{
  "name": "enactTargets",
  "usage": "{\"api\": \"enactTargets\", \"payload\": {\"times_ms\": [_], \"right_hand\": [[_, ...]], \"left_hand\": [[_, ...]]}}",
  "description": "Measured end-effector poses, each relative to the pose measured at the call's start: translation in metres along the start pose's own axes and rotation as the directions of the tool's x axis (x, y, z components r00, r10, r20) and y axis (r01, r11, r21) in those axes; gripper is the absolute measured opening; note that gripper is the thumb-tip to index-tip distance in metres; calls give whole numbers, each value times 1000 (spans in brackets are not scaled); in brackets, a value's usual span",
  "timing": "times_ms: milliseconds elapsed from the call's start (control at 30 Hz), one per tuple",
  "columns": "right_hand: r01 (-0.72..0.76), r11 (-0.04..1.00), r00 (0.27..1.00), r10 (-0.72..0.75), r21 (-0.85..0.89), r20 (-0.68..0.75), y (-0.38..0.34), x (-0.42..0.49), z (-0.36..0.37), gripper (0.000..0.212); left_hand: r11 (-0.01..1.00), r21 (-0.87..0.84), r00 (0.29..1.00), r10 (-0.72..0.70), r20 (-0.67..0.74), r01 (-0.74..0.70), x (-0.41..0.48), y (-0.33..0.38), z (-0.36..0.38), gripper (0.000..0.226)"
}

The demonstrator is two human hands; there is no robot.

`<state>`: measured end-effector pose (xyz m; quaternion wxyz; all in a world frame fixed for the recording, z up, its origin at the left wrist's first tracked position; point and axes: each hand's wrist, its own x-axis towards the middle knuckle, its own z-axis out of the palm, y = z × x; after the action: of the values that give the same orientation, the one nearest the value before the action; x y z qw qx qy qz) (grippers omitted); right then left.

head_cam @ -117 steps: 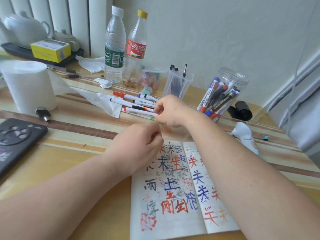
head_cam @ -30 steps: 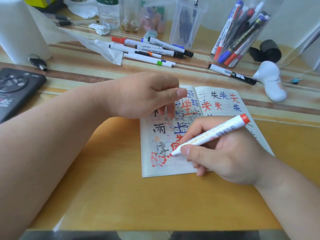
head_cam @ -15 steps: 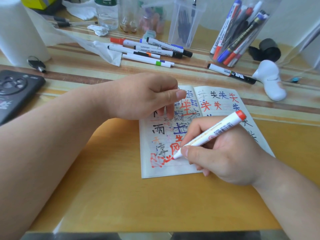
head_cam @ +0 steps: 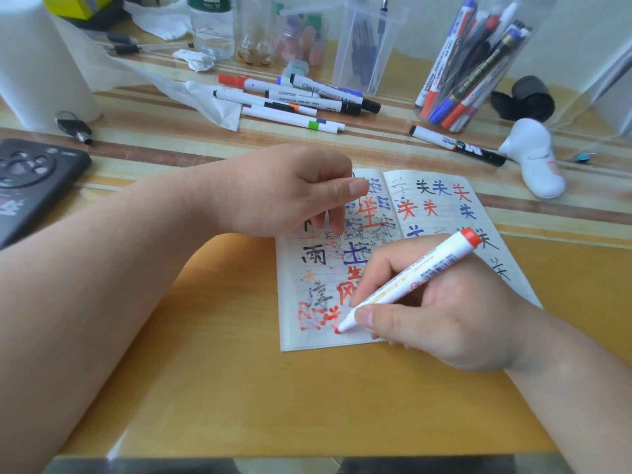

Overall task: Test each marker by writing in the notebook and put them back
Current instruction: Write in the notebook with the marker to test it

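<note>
Right hand [head_cam: 444, 323] grips the red marker [head_cam: 410, 282], thumb and forefinger pinched close behind the tip. Tip sits on the notebook [head_cam: 307, 340], left page, just short of its near edge. Bare tabletop [head_cam: 239, 388] opens on the wrist side of both hands. Left hand [head_cam: 284, 193] is curled, fingertips down on the page's far part; can't tell if the curl holds anything. Right hand hides the lower right page. Marker's long axis slants, tip toward the left forearm, red rear end raised beyond the knuckles. Loose markers [head_cam: 290, 104] lie beyond the left hand.

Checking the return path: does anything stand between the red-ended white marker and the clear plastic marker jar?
Between the red-ended white marker and the clear plastic marker jar, only a black-capped white marker lies flat.
</note>
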<state>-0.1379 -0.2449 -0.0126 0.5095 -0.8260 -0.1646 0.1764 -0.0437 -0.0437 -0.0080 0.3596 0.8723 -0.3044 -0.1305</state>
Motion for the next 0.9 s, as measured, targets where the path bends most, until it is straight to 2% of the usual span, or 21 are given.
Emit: {"api": "enactTargets", "payload": {"times_ms": [233,400,600,900], "right_hand": [[-7,1000,998,7,-4,-62,0,2,2,3],[10,1000,1000,-9,-20,13,-1,1,0,3],[13,1000,1000,-13,17,-14,0,0,2,3],[29,999,999,-29,-27,22,-1,-1,-1,3]], "left_hand": [[1000,17,1000,5,1,-5,1,0,0,36],[999,38,1000,15,-7,-15,1,0,1,34],[998,62,1000,26,3,-26,2,-1,0,35],[999,31,1000,9,3,-9,1,-2,1,31]]}}
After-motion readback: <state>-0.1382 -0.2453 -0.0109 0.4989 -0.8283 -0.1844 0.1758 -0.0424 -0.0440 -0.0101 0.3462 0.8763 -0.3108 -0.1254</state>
